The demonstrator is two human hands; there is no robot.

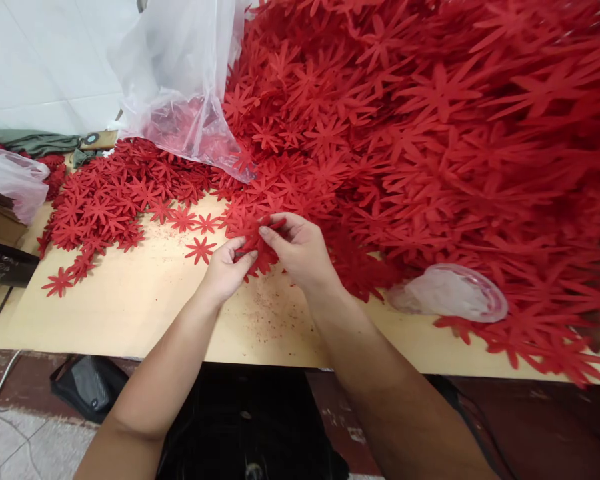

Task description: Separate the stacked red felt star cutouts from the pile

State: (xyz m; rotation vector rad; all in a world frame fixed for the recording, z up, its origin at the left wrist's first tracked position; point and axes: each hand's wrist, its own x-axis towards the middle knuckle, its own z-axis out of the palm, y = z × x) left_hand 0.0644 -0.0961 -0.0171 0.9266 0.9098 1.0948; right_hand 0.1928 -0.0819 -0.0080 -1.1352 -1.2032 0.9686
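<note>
Both my hands meet over the middle of the table, pinching a red flower-shaped cutout [260, 241] with narrow petals; whether it is one piece or a few stacked I cannot tell. My left hand [227, 270] grips its left side between thumb and fingers. On its upper right, my right hand [300, 253] is closed with thumb against forefinger. Just left of my hands a single red cutout [200, 250] lies flat on the wood. Behind them rises a large heap of the same red cutouts [325, 133].
The pale wooden table [130, 313] carries red crumbs near my hands. A smaller pile of cutouts [100, 200] is at left. A clear plastic bag [180, 87] leans on the heap. A translucent plastic container [453, 293] sits at right, and a black box [5, 263] at far left.
</note>
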